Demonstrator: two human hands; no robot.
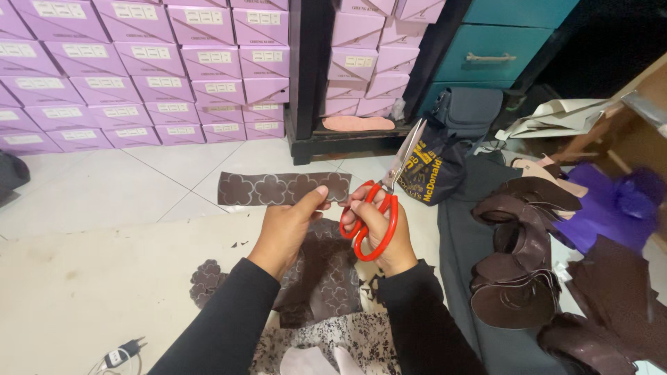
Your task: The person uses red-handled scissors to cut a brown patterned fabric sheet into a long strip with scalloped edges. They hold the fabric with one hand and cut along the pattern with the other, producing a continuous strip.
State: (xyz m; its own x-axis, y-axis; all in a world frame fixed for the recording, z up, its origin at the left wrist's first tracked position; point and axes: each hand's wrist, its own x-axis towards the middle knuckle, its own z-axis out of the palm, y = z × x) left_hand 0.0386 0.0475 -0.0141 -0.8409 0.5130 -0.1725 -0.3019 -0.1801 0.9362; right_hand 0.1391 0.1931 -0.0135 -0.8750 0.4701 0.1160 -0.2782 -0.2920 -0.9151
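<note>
Head camera looks down on my left hand (286, 223), thumb and fingers pinched on the right end of a brown strip (281, 188) stamped with pale flower outlines, held level above my lap. My right hand (379, 226) is closed through the red loops of the scissors (384, 203), blades pointing up and away, apparently together, just beside the strip's end. I judge the strip to be light and limp, some thin leather-like sheet that would droop if held by one corner, so the pinch close to the cutting edge seems the right place to hold it. Below my hands more stamped brown sheet (326, 278) lies across my lap, and one cut flower piece (206, 280) rests on the cream board (90, 278) to my left. To my right, curled brown scraps (521, 264) are piled on dark cloth, near something purple (611, 201). The floor is white tile (125, 180); stacked lilac boxes (139, 69) line the wall, with a teal cabinet (497, 42) beyond.
</note>
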